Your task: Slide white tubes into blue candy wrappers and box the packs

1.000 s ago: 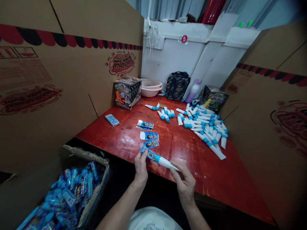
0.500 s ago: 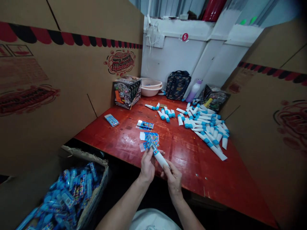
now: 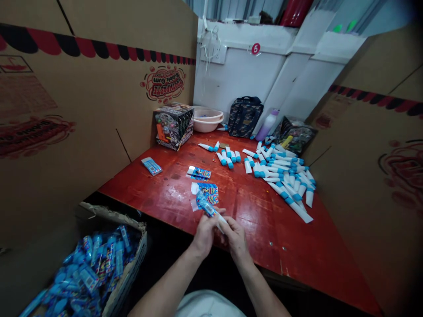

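Observation:
Above the table's front edge, a white squeeze tube [image 3: 220, 223] sits with its front part inside a blue printed plastic sleeve [image 3: 207, 208]. My left hand [image 3: 203, 234] is closed around the sleeve's lower part and the tube. My right hand [image 3: 237, 239] grips the tube's white rear end, its fingertips close to the left hand's. The tube slants up and to the left. Just beyond it, several flat blue printed sleeves [image 3: 210, 190] lie on the red table [image 3: 254, 237]. A small stack of sleeves [image 3: 200, 173] lies a bit farther back.
Many white tubes with blue caps [image 3: 287, 169] are heaped at the right. A blue packet [image 3: 152, 166] lies at the left. At lower left stands a crate [image 3: 140, 246] of wrapped tubes. Boxed toys [image 3: 173, 125], pink basins [image 3: 207, 121], a bag [image 3: 246, 116] and a bottle [image 3: 267, 124] line the back.
The tube has gone deeper into the sleeve, so less white shows. My right hand has moved closer to my left. The view has shifted slightly.

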Demonstrator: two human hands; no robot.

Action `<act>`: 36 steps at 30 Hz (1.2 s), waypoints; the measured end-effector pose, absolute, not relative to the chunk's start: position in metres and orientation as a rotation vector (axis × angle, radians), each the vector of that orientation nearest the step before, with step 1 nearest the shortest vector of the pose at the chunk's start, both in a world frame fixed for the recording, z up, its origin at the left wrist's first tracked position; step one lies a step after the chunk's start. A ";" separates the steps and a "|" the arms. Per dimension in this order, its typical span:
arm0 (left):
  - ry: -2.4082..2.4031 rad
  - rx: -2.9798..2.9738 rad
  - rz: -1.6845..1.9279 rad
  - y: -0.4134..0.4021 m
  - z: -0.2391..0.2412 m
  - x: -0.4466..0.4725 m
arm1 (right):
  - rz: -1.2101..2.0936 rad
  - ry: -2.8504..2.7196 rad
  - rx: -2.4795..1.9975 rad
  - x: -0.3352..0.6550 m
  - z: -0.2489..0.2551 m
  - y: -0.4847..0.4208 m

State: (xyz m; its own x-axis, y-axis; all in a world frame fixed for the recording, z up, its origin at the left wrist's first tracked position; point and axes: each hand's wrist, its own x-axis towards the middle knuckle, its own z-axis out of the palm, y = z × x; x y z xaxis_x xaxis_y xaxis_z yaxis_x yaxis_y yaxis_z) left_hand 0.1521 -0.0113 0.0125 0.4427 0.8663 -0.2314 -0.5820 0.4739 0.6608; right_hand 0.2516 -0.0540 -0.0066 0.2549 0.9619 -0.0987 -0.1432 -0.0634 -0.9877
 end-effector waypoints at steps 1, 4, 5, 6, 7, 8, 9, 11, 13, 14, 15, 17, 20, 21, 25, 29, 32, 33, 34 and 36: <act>0.557 0.439 0.997 -0.003 0.020 0.147 | 1.155 -0.939 -1.296 0.254 -0.005 -0.055; 0.467 0.219 1.061 0.017 0.037 0.134 | 1.297 -1.044 -1.235 0.258 -0.004 -0.060; 0.454 0.187 1.054 0.020 0.041 0.131 | 1.325 -1.045 -1.191 0.258 -0.005 -0.062; 0.442 0.164 1.046 0.021 0.042 0.130 | 1.334 -1.039 -1.153 0.259 -0.006 -0.064; 0.430 0.145 1.036 0.020 0.043 0.130 | 1.325 -1.035 -1.130 0.259 -0.006 -0.066; 0.418 0.125 1.021 0.018 0.043 0.130 | 1.309 -1.042 -1.123 0.258 -0.007 -0.067; 0.407 0.105 1.001 0.014 0.042 0.131 | 1.297 -1.059 -1.128 0.258 -0.007 -0.068; 0.399 0.068 0.964 0.007 0.042 0.133 | 1.282 -1.104 -1.142 0.255 -0.005 -0.069; 0.414 0.048 0.941 0.001 0.045 0.133 | 1.250 -1.115 -1.146 0.253 -0.001 -0.070; 0.422 0.046 0.939 -0.002 0.047 0.133 | 1.231 -1.107 -1.148 0.251 0.001 -0.070; 0.425 0.048 0.940 -0.005 0.050 0.132 | 1.211 -1.095 -1.155 0.249 0.002 -0.070; 0.418 0.059 0.947 -0.009 0.054 0.131 | 1.176 -1.069 -1.176 0.246 0.005 -0.071; 0.416 0.098 0.965 -0.015 0.055 0.131 | 1.135 -1.030 -1.227 0.239 0.007 -0.071; 0.424 0.117 0.971 -0.017 0.054 0.132 | 1.121 -1.019 -1.250 0.236 0.007 -0.070; 0.456 0.173 1.021 -0.023 0.047 0.134 | 1.083 -1.027 -1.356 0.228 0.010 -0.067; 0.461 0.198 1.057 -0.022 0.039 0.132 | 0.943 -1.162 -1.437 0.223 0.010 -0.063; 0.520 0.188 1.080 -0.018 0.030 0.123 | 0.894 -1.280 -1.494 0.217 0.006 -0.059; 0.553 0.184 1.095 -0.017 0.026 0.119 | 0.890 -1.315 -1.512 0.214 0.005 -0.057; 0.585 0.183 1.113 -0.016 0.023 0.115 | 0.887 -1.346 -1.527 0.210 0.003 -0.055; 0.630 0.200 1.147 -0.015 0.020 0.106 | 0.889 -1.415 -1.530 0.204 0.000 -0.048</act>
